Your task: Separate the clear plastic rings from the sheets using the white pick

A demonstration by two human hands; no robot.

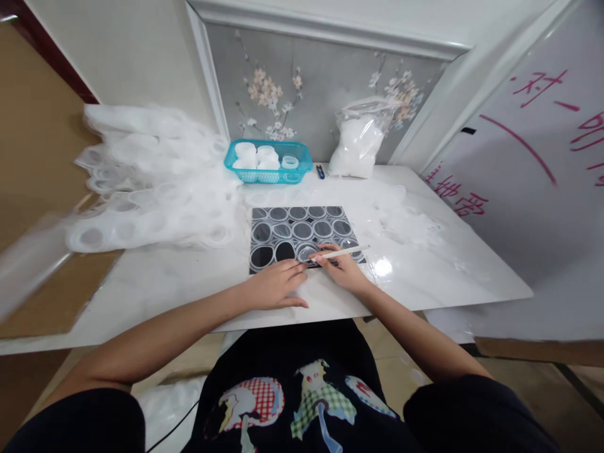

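Right fingers [324, 260] grip a white stick [348, 251] — left fingers [285, 267], loosely extended, touch patterned sheet [302, 231].

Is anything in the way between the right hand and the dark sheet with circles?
Nothing visible blocks it: the right hand is at the dark sheet, holding a white stick over it. The left hand lies close beside the stick's left end.

Grey blossom panel [330, 75], whiteboard [519, 251] with pink writing [525, 142]
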